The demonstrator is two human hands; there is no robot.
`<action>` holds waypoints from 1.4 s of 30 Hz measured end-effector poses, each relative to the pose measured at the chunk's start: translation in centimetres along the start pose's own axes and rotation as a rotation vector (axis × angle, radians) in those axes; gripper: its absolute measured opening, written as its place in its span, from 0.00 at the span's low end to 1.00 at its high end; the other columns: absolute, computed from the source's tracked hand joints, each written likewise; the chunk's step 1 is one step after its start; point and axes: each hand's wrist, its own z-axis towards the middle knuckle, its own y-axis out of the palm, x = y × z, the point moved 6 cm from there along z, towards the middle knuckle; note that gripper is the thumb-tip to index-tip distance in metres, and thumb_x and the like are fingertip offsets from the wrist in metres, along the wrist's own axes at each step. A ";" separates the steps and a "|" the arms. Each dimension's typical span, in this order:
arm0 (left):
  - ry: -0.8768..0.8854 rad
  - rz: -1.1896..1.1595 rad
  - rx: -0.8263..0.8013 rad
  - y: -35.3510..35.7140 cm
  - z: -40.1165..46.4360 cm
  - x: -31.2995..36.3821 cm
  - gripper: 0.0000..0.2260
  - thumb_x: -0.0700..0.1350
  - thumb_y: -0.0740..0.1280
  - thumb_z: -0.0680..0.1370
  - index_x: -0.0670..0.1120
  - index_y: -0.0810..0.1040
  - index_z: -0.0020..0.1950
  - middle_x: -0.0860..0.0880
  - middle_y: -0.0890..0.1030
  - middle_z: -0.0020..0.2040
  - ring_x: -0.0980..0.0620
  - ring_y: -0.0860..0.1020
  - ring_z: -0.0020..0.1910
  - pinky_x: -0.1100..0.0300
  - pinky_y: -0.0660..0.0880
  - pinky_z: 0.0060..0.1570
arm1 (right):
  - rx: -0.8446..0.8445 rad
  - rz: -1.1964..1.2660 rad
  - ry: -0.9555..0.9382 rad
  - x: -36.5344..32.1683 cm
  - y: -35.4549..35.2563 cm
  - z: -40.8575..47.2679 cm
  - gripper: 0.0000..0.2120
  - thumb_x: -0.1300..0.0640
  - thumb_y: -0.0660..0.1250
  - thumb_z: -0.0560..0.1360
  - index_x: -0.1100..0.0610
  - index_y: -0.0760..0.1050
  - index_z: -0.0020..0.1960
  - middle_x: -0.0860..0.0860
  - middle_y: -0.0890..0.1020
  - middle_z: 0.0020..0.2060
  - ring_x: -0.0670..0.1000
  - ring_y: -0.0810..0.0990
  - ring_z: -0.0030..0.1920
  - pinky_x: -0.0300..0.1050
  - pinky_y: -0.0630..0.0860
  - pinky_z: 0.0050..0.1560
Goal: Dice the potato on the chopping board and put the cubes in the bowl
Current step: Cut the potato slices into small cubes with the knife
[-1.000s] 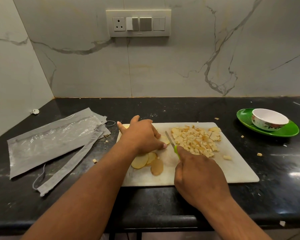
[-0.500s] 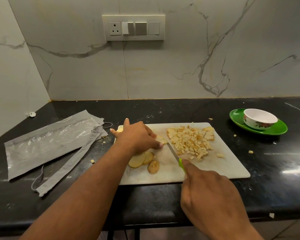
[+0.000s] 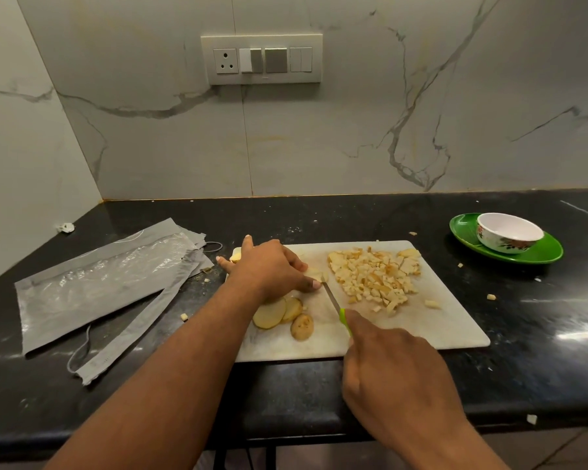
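Observation:
A white chopping board [image 3: 448, 330] lies on the black counter. My left hand [image 3: 272, 266] holds down a potato piece [image 3: 314, 273] near the board's back left. My right hand [image 3: 391, 378] grips a green-handled knife [image 3: 333, 298], its blade tip touching that piece. A heap of potato cubes [image 3: 374, 278] covers the board's back right. Three potato slices [image 3: 280, 313] lie near my left wrist. The white flowered bowl [image 3: 508, 232] stands at the far right and looks to hold nothing.
The bowl sits on a green plate [image 3: 540, 254]. Grey plastic bags [image 3: 92, 286] spread over the counter's left part. Stray potato bits [image 3: 491, 296] dot the counter right of the board. A switch panel [image 3: 262, 59] is on the marble wall. The counter's front edge runs under my right hand.
My right hand has drawn the knife back toward me, away from the cube heap. The left hand stays on the potato piece. The camera view has tilted slightly.

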 end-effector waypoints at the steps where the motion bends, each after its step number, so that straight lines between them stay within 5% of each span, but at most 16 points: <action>1: 0.002 -0.005 0.000 0.0 0.1 0.0 0.20 0.67 0.77 0.68 0.62 0.84 0.58 0.53 0.62 0.82 0.41 0.40 0.83 0.20 0.34 0.68 | -0.030 -0.005 0.007 0.1 -0.2 -0.7 0.28 0.48 0.49 0.82 0.45 0.51 0.81 0.48 0.81 0.54 0.51 0.79 0.50 0.47 0.67 0.44; 6: 0.012 -0.012 0.008 0.1 0.1 -0.1 0.20 0.67 0.77 0.68 0.63 0.84 0.58 0.54 0.62 0.82 0.41 0.41 0.83 0.20 0.34 0.69 | -0.037 -0.013 0.024 0.4 -1.7 -1.9 0.27 0.47 0.49 0.82 0.44 0.50 0.80 0.47 0.81 0.53 0.50 0.77 0.49 0.47 0.67 0.46; 10: 0.013 -0.008 -0.014 0.0 -0.2 -0.5 0.23 0.70 0.76 0.66 0.66 0.83 0.59 0.57 0.60 0.83 0.42 0.41 0.83 0.19 0.35 0.68 | 0.125 0.009 0.003 0.1 -2.0 0.7 0.25 0.49 0.51 0.82 0.47 0.58 0.79 0.48 0.81 0.53 0.49 0.75 0.44 0.46 0.67 0.42; 15: 0.004 -0.017 -0.034 -0.1 -0.5 -0.6 0.25 0.71 0.74 0.64 0.66 0.84 0.58 0.56 0.59 0.83 0.42 0.39 0.83 0.20 0.34 0.68 | 0.082 0.060 -0.001 -0.7 -0.2 4.6 0.21 0.52 0.53 0.80 0.48 0.69 0.72 0.50 0.82 0.54 0.52 0.78 0.48 0.46 0.69 0.41; 19: -0.005 -0.025 -0.048 0.1 -0.3 -0.7 0.28 0.72 0.72 0.59 0.65 0.84 0.56 0.56 0.60 0.83 0.42 0.39 0.83 0.20 0.34 0.68 | 0.059 0.075 -0.044 -0.7 0.1 2.7 0.22 0.51 0.52 0.80 0.48 0.65 0.74 0.49 0.81 0.56 0.51 0.78 0.50 0.47 0.72 0.45; 24: 0.005 -0.023 -0.032 0.1 0.0 -0.8 0.22 0.70 0.75 0.65 0.65 0.84 0.56 0.55 0.60 0.83 0.41 0.40 0.83 0.20 0.34 0.69 | 0.018 0.015 -0.024 0.3 -0.7 -1.6 0.27 0.48 0.50 0.81 0.45 0.55 0.79 0.48 0.81 0.52 0.50 0.78 0.48 0.47 0.69 0.43; 35: 0.038 -0.008 -0.024 -0.2 -0.3 -0.9 0.17 0.66 0.73 0.73 0.66 0.83 0.61 0.55 0.55 0.84 0.41 0.39 0.83 0.21 0.32 0.68 | 0.108 0.043 0.001 -0.9 -0.8 4.6 0.20 0.53 0.55 0.78 0.50 0.73 0.67 0.53 0.82 0.53 0.55 0.79 0.48 0.48 0.71 0.42; 42: 0.028 0.033 -0.052 -0.3 -0.2 -0.5 0.20 0.67 0.72 0.73 0.66 0.81 0.64 0.54 0.57 0.84 0.39 0.39 0.83 0.19 0.34 0.67 | 0.075 0.060 -0.044 -1.3 0.1 2.2 0.19 0.52 0.53 0.79 0.48 0.68 0.69 0.51 0.81 0.49 0.52 0.73 0.41 0.48 0.67 0.39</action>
